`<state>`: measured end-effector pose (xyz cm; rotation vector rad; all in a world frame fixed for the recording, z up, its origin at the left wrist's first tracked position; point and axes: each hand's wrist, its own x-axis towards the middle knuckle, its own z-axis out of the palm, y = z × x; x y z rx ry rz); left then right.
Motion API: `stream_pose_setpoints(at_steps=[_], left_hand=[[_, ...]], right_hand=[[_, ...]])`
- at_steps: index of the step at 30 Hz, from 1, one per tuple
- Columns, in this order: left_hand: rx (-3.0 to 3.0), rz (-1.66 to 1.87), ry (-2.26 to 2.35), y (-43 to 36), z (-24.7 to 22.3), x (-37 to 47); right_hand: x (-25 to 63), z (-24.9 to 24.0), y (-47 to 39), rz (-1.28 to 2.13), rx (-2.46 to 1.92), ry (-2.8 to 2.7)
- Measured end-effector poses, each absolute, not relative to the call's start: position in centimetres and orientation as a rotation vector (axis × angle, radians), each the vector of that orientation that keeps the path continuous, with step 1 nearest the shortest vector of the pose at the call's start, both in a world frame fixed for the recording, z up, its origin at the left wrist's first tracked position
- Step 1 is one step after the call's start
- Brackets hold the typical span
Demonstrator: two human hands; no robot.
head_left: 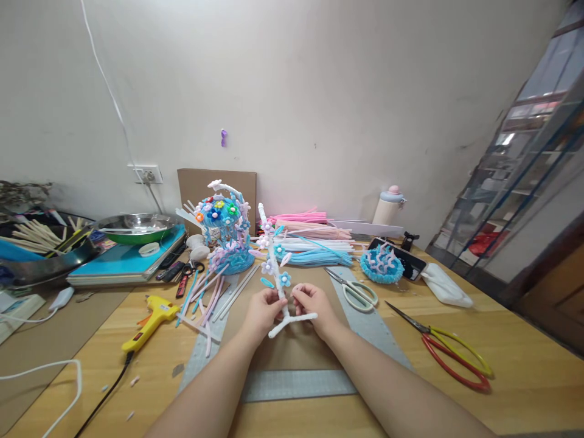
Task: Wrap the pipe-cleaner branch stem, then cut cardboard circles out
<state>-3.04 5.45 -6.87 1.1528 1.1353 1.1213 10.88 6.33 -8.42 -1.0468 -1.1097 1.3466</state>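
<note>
A white fuzzy pipe-cleaner branch (277, 271) stands upright over the brown board, forked into two prongs at its lower end. Pink, lilac and blue flowers (285, 279) and small leaves run along its stem. My left hand (264, 311) is closed around the stem's lower part, fingertips pinching it just above the fork. Close beside the stem on the right, my right hand (318, 309) has its thumb and fingertips pressed together; anything between them is too small to make out. Under both hands lies the brown board (301, 359) on a grey cutting mat (296, 386).
Left are a yellow glue gun (155, 315) with its cord and loose pipe cleaners (214, 301). A flower-covered blue ornament (223, 213) stands behind. Bundled pipe cleaners (314, 243) lie at the back. Pale-handled scissors (360, 296), red-and-yellow scissors (456, 356) and a blue fuzzy piece (382, 267) are right.
</note>
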Motion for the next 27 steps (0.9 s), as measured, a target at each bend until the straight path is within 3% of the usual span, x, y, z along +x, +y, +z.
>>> stream_pose_setpoints(at_steps=[8, 27], left_hand=[[1.15, 1.052, 0.927, 5.24, -6.88, -2.89], [1.112, 1.085, 0.977, 5.05, -6.72, -2.61]], right_hand=[[11.3, -7.99, 6.23, 1.34, -1.02, -1.128], [10.92, -8.34, 6.37, 1.423, -1.091, -1.256]])
